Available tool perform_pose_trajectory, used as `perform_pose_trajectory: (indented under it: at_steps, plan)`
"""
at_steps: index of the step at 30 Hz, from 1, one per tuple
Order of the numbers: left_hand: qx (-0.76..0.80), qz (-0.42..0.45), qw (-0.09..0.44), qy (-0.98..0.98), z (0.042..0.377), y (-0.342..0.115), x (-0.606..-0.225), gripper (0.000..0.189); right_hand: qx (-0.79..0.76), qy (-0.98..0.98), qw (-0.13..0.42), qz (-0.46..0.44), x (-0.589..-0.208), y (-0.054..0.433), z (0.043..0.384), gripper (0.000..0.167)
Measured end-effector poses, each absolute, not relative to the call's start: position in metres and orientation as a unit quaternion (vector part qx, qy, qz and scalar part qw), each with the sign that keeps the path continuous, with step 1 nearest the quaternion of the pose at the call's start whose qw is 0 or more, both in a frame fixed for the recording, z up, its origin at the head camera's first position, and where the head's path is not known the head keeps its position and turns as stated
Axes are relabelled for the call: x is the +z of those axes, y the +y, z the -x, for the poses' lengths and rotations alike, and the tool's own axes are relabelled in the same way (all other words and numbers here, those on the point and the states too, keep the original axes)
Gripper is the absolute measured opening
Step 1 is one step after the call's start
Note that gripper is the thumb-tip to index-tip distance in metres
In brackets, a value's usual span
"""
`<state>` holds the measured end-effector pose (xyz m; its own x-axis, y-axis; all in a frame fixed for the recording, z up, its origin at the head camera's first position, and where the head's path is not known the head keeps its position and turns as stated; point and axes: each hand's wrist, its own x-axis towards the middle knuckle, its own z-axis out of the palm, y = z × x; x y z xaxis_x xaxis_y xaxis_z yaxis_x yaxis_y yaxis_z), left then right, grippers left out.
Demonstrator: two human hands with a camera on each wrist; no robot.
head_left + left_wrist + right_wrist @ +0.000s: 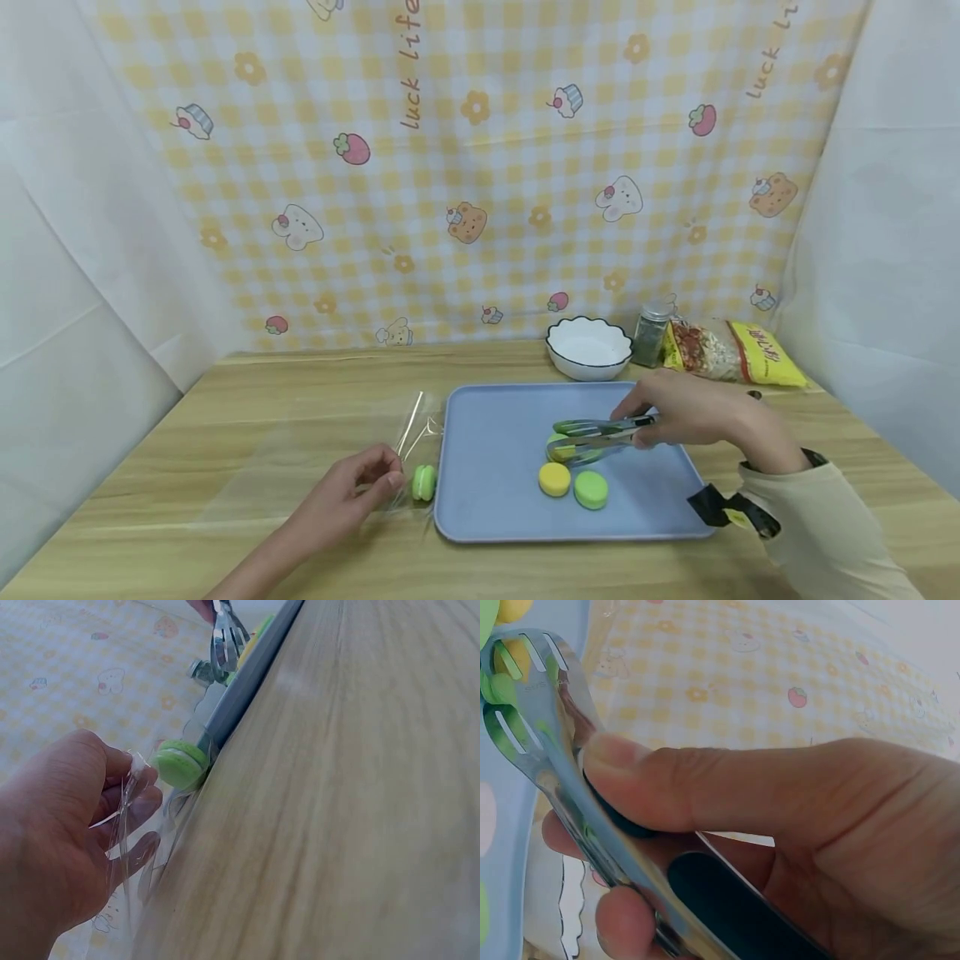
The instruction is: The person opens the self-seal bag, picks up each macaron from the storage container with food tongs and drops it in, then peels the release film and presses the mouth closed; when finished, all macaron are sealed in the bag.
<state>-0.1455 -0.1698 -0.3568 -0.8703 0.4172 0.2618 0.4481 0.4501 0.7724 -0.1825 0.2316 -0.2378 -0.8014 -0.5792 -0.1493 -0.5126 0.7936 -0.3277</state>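
Observation:
At the blue tray's left side, my left hand (pixel 352 492) pinches the edge of a clear plastic bag (pixel 124 847). A green macaron (pixel 180 763) lies in the bag, close to the tray's rim. My right hand (pixel 690 408) grips metal tongs (pixel 600 437) with dark handle pads, their slotted heads low over the tray (pixel 495 458). Green and yellow macarons lie under and around the heads; whether one is clamped between them I cannot tell. In front of the tongs sit a yellow macaron (pixel 554 480) and a green macaron (pixel 592 490).
Behind the tray stand a white scalloped bowl (pixel 588 343), a glass jar (pixel 649 337) with dark contents and a yellow food packet (pixel 735 354). A checked cloth (pixel 465 167) hangs at the back of the wooden table (pixel 300 383).

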Motion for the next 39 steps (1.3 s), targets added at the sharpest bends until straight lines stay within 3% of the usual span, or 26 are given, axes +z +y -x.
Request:
perform_pose_trajectory:
  at_steps: [8, 17, 30, 39]
  plan:
    - [-0.460, 0.254, 0.028, -0.850, 0.146, -0.171, -0.357, 0.008, -0.125, 0.940, 0.078, 0.308, -0.231, 0.236, 0.179, 0.030]
    - [-0.452, 0.239, 0.067, -0.857, 0.144, -0.172, -0.355, 0.009, -0.145, 0.910, 0.021, 0.387, -0.225, 0.226, 0.175, 0.031]
    - [-0.472, 0.194, 0.102, -0.854, 0.142, -0.172, -0.354, 0.009, -0.169, 0.878, 0.046, 0.446, -0.238, 0.154, 0.179, 0.029]
    - [-0.469, 0.225, 0.132, -0.844, 0.144, -0.171, -0.352, 0.005, -0.136, 0.876, 0.043, 0.460, -0.243, 0.119, 0.184, 0.028]
